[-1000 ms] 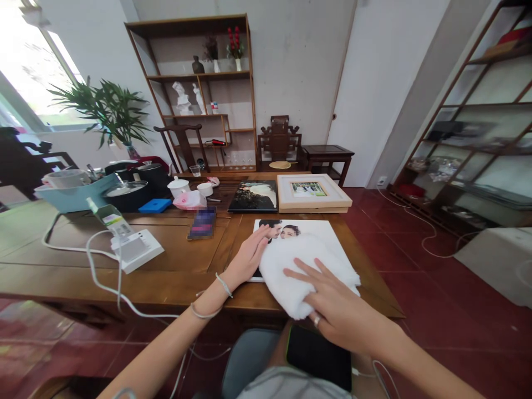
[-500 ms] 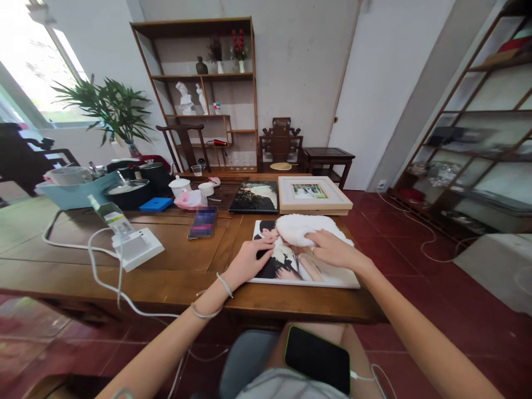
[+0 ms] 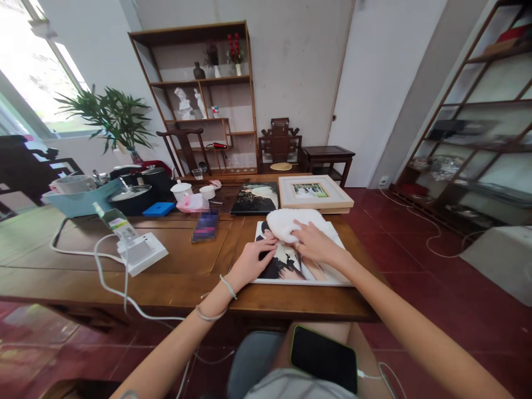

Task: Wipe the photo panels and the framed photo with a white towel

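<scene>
Cloth, white and fluffy, lies bunched over the far part of a photo panel on the table. It sits under the fingertips of the right hand; whether they clasp or merely press it, I cannot tell. The left hand rests flat on the panel's left side, grasping nothing.

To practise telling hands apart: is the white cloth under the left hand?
No, the white cloth is under the right hand; the left hand touches the photo panel.
</scene>
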`<state>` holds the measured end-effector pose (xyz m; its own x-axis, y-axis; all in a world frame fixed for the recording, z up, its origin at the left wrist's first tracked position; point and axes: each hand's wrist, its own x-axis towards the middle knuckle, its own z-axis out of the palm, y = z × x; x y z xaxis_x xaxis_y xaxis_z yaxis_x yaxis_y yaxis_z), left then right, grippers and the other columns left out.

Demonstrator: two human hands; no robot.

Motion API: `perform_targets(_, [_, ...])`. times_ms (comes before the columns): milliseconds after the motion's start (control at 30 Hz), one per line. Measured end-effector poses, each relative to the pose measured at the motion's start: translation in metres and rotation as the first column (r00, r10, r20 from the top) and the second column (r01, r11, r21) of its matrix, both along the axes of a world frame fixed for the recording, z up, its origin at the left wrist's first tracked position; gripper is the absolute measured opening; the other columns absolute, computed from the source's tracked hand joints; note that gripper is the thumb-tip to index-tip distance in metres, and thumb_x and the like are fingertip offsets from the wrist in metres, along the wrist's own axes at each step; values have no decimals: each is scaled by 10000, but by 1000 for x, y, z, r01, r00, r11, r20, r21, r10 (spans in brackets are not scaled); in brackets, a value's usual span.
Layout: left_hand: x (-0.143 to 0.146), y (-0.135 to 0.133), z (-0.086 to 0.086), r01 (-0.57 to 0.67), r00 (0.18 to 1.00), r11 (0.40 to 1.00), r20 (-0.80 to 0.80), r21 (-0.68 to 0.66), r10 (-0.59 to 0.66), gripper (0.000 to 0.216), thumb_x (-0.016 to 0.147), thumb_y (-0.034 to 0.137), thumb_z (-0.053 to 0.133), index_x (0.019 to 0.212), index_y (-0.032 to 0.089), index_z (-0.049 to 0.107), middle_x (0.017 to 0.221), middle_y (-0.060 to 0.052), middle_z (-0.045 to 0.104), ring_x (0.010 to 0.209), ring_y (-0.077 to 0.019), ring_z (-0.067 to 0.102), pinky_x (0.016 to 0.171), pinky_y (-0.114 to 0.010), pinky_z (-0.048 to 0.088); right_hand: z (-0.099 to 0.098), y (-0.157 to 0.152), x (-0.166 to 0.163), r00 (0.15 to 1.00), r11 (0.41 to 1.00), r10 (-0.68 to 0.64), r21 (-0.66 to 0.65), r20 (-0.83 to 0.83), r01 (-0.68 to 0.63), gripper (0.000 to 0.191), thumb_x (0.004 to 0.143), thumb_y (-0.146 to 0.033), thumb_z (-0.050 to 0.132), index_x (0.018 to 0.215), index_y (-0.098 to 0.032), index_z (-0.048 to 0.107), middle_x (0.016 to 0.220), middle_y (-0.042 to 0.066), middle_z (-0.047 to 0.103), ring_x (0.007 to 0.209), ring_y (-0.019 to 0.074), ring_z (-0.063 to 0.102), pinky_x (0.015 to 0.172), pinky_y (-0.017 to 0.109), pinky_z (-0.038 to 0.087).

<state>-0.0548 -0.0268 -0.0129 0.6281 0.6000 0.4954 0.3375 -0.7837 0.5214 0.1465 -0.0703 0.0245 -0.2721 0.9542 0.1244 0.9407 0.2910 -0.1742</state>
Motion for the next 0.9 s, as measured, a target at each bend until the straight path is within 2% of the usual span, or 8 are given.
perform_targets(100, [1,0,0,10,1000,1000,5,14,-10,228,844,228,538,996,189,704,1073,-69,693,1043,-221,634,936,-378,489,-10,-14,27,996,995,-89,39,27,88,416,760,-103,382,1112,-115,602,1355,167,463,1340,271,262,1052,504,196])
perform_targets(267, [1,-2,2,-5,1000,1000,13,-1,5,222,840,246,545,984,204,708,1081,-61,689,1074,-228,617,953,-391,481,-23,-33,54,961,959,-250,168,117,229,402,729,-76,406,1042,-163,643,1417,87,405,1338,292,266,1043,535,249])
perform_targets(367, [1,-3,2,-3,1000,1000,12,-8,4,224,841,250,546,978,186,710,1080,-76,687,1073,-233,617,950,-390,482,-26,-51,40,961,954,-248,201,121,221,360,736,-100,447,1015,-179,661,1432,78,382,1346,309,242,1050,561,231])
perform_targets(500, [1,-3,4,-6,1000,1000,0,-8,6,227,842,232,539,983,178,709,1079,-79,689,1071,-232,619,952,-388,479,-25,-87,-2,989,975,-121,198,81,103,236,823,-198,474,907,-189,694,1456,74,338,1362,326,185,1070,580,170])
perform_targets(633, [2,-4,7,49,999,999,-24,-3,-49,232,844,184,520,967,205,716,1138,-55,665,1058,-211,626,950,-365,480,-23,-108,-28,999,979,-17,204,30,10,305,886,-379,456,886,-195,699,1477,56,290,1368,332,160,1079,583,148])
perform_targets(733, [1,-4,6,33,999,999,-13,-4,-33,227,840,194,529,970,186,715,1116,-70,674,1064,-219,623,957,-376,476,-22,-100,-23,999,980,-46,196,17,42,336,909,-375,411,913,-198,696,1458,52,330,1360,313,202,1078,574,168])
perform_targets(900, [0,-2,1,-13,1000,1000,-7,1,13,229,839,239,541,985,189,709,1063,-73,696,1060,-233,625,939,-389,488,-18,-57,19,993,983,-107,157,45,98,333,895,-354,411,1005,-177,672,1437,70,370,1348,297,247,1073,552,197])
